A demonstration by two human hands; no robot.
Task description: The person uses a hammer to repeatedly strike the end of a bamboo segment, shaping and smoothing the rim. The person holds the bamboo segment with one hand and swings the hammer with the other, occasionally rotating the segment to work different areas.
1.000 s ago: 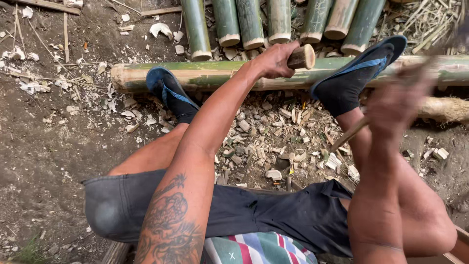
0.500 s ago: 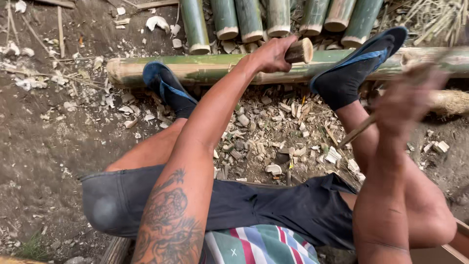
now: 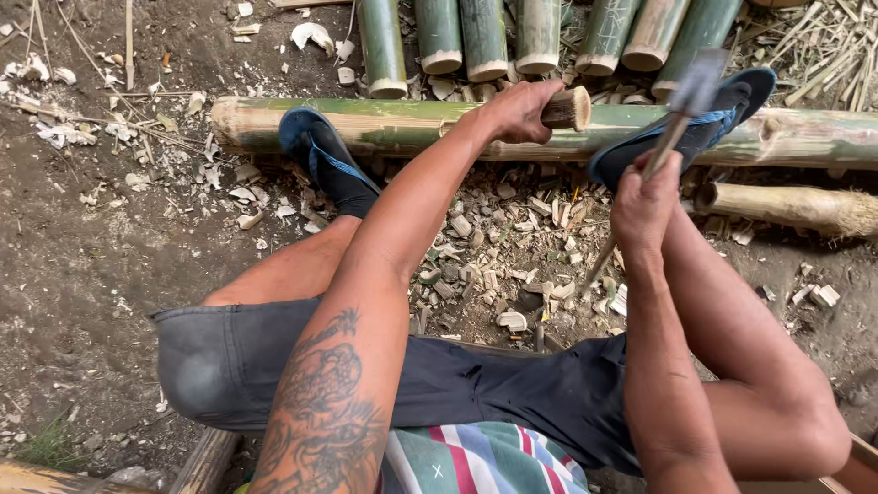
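The left hand [image 3: 517,112] has its fingers wrapped round a short cut bamboo stub [image 3: 569,108], pressing it onto the long green bamboo pole [image 3: 412,128] lying across the dirt ground [image 3: 82,274]. Both feet in blue flip-flops [image 3: 325,160] brace that pole. The right hand [image 3: 645,206], fingers closed on a thin handle, has lifted since a moment ago: its blurred chopping blade [image 3: 697,84] is now raised near the stub, so a stroke looks under way. Cut chips [image 3: 494,265] litter the ground between the legs.
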